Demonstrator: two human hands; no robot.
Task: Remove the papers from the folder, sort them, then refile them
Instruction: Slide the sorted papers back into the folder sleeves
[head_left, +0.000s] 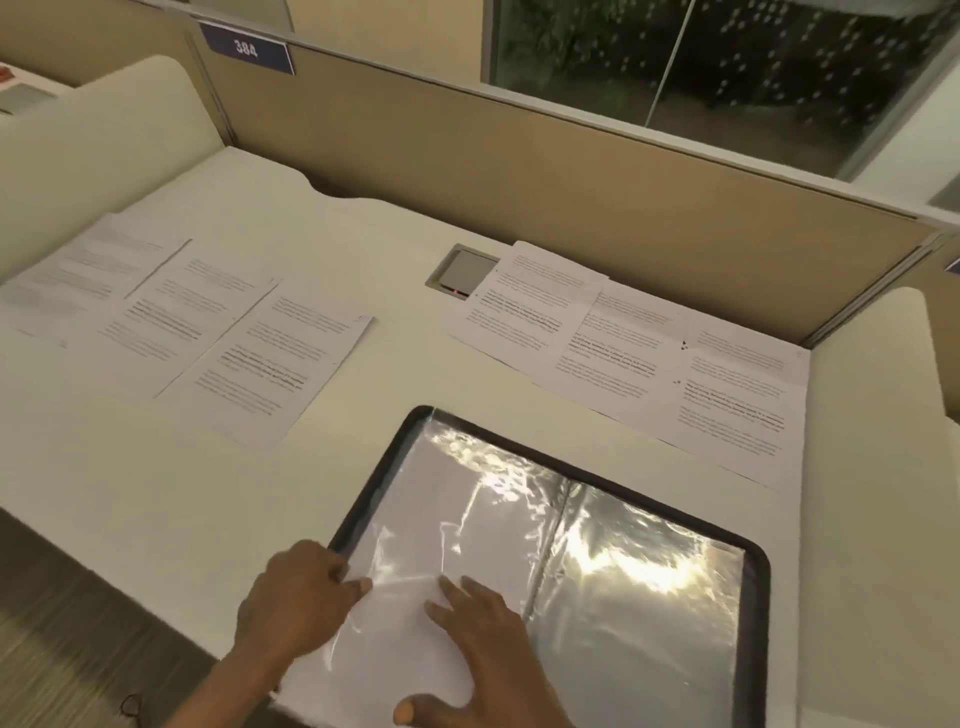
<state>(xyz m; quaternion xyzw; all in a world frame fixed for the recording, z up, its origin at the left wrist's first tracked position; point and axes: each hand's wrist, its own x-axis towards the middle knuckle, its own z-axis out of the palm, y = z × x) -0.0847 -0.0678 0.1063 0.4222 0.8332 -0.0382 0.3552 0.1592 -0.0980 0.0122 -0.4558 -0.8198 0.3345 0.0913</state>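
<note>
A black-edged folder lies open on the desk near me, its clear plastic sleeves glaring under the light. A white sheet sits on its left page, partly under the plastic and sticking out over the folder's near edge. My left hand rests at the folder's left edge, fingertips touching the sheet. My right hand lies flat on the sheet with fingers spread. Three printed papers are laid out at the left of the desk. Three more printed papers lie at the right.
A grey cable hatch is set into the desk between the two paper rows. A tan partition runs along the back, with cream side panels left and right. The desk's front edge runs diagonally at lower left.
</note>
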